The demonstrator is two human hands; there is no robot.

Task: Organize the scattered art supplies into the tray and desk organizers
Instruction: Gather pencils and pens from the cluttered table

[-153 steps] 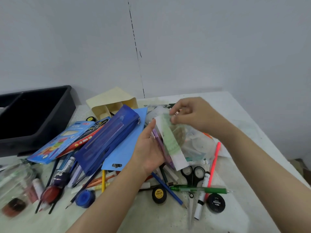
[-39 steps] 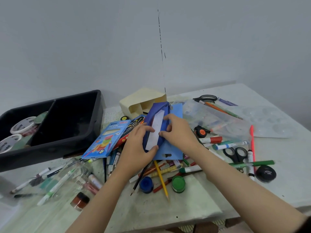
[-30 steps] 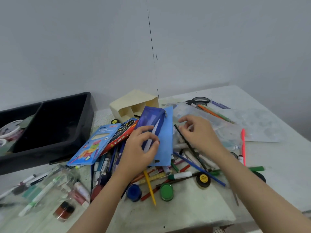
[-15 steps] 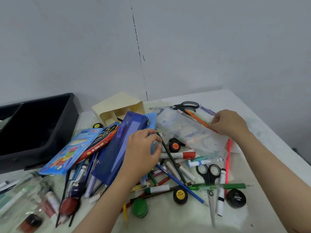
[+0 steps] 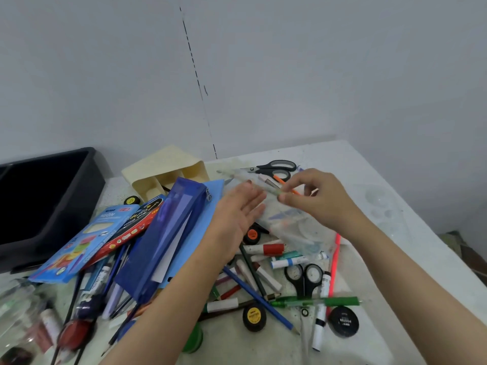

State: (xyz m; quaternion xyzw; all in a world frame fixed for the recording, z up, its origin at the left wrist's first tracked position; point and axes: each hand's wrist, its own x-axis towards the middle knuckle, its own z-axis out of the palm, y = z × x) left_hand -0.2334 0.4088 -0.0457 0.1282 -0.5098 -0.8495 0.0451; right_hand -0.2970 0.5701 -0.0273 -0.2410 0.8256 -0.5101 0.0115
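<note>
The right hand [image 5: 319, 204] pinches the clear bag [image 5: 292, 227] in its grip; just left of it, the left hand [image 5: 237, 217] hovers released.

We log the black tray [image 5: 52, 206], far left, as matt plastic and the cream organizer [image 5: 163, 164] beside it as matt speckled plastic. Blue pencil case [image 5: 168, 233]: translucent, slight sheen, fabric or plastic unclear. Clear bag [image 5: 295, 225]: thin, crinkly, shiny plastic. Blue box [image 5: 87, 241]: glossy printed card. Far scissors [image 5: 274, 168]: metal blades, matt black handles. Tabletop [image 5: 369, 180]: rough, speckled.
</note>
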